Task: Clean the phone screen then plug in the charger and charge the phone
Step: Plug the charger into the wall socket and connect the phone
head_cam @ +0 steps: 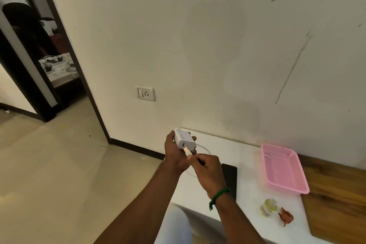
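My left hand (175, 153) grips a white charger adapter (184, 139) above the left end of the white table (247, 166). My right hand (208, 170) pinches the white cable's USB plug (186, 149), whose metal tip sits just below the adapter's port, apart from it. The thin cable (206, 149) loops down onto the table behind my hands. A black phone (230, 178) lies flat on the table, partly hidden by my right wrist. A white wall socket (145, 93) with a switch sits on the wall up and to the left.
A pink plastic basket (283, 168) stands on the table to the right. A crumpled yellowish wad (268, 207) and a reddish-brown scrap (286, 217) lie near the front edge. A wooden surface (336, 200) adjoins at the right. A dark-framed doorway (39, 55) opens at the left.
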A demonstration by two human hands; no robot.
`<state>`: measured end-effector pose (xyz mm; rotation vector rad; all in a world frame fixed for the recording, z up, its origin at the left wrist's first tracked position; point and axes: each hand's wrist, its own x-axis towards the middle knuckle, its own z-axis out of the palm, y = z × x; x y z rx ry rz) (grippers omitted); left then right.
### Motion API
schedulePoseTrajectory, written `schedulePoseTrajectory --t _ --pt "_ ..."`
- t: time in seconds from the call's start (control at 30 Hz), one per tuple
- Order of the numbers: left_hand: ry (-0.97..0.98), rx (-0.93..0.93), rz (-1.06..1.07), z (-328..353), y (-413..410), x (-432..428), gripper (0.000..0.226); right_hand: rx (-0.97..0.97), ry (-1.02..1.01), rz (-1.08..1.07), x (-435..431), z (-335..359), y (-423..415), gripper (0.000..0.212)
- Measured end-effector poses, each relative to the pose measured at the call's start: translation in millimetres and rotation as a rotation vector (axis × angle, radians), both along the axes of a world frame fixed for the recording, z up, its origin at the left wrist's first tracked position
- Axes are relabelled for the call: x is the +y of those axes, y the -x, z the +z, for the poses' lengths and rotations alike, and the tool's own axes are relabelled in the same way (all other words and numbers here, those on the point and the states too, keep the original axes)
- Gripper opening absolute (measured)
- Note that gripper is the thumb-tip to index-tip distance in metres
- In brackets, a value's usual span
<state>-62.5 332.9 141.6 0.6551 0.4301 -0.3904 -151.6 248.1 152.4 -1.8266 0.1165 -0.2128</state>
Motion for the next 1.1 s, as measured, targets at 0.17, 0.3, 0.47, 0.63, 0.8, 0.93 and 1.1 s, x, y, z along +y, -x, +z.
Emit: schedulePoseTrajectory --t 0.17,0.3,0.47,0.63,0.8,0.93,1.1 --pt "0.04 0.027 0.053 9.8 7.5 -6.5 0.06 -0.017 0.014 -0.034 -2.6 -3.2 -4.3 0.035" --pt "0.04 0.013 0.063 15.5 12.8 -9.1 0.06 -0.04 0.043 -0.041 -6.5 -2.6 -6.7 0.039" --pt "0.026 0.01 0.05 17.6 15.3 -12.1 0.063 -0.05 0.074 -0.036 -7.1 -2.7 -7.6 0.036" --pt "0.005 -0.006 0.039 17.7 17.4 -14.1 0.064 -0.061 0.122 -0.062 -6.9 -1.0 -6.3 0.042" --pt "-0.005 -0.018 0.045 17.2 15.9 -14.2 0.065 -0.054 0.174 -0.083 -7.1 0.5 -5.6 0.043" --pt "-0.015 -0.023 0.065 14.1 14.6 -14.7 0.062 -0.041 0.208 -0.098 -6.3 2.7 -5.8 0.038" --pt "-0.039 -0.027 0.094 10.2 12.2 -15.8 0.053 -0.015 0.24 -0.105 -4.1 2.4 -7.2 0.03"
